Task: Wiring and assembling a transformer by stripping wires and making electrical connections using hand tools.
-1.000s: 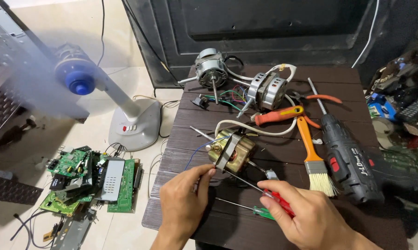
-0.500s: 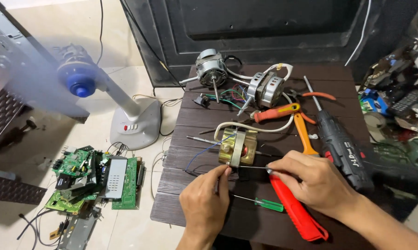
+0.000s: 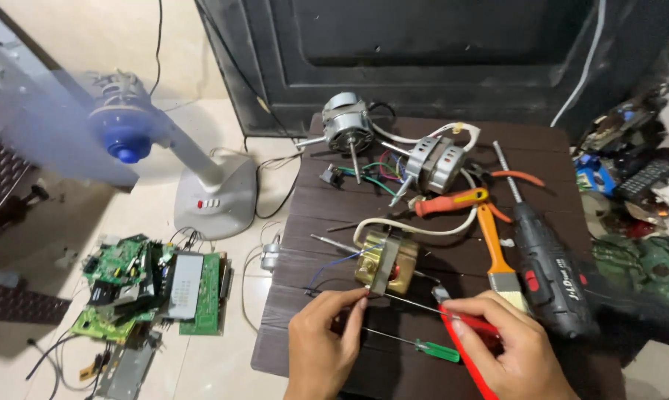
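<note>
The left hand [image 3: 325, 342] is closed in a pinch on a thin wire [image 3: 405, 302] just below the small brass-coloured motor [image 3: 386, 262], fingertips touching the motor's lower left corner. The right hand [image 3: 508, 348] is closed around the red handles of a pair of pliers [image 3: 464, 333], whose grey tip is pointed up and left toward the motor and is applied to the same wire. The wire's long axis is laid nearly across the view, from the left fingertips to the plier tip, rising slightly toward the left. The motor is located directly ahead of both hands, away from the person; the left hand is the nearer of the two.

A green-handled screwdriver [image 3: 423, 345] is laid on the surface [image 3: 327, 211] between the hands. To the right, a paintbrush [image 3: 497, 259] and a black cordless drill [image 3: 549, 270] are positioned lengthwise. Farther back, two grey motors [image 3: 345, 122] [image 3: 432, 159] and an orange-handled screwdriver [image 3: 453, 201] are found. On the floor at left, a stack of green circuit boards [image 3: 153, 281] and a running pedestal fan [image 3: 127, 133] are seen.
</note>
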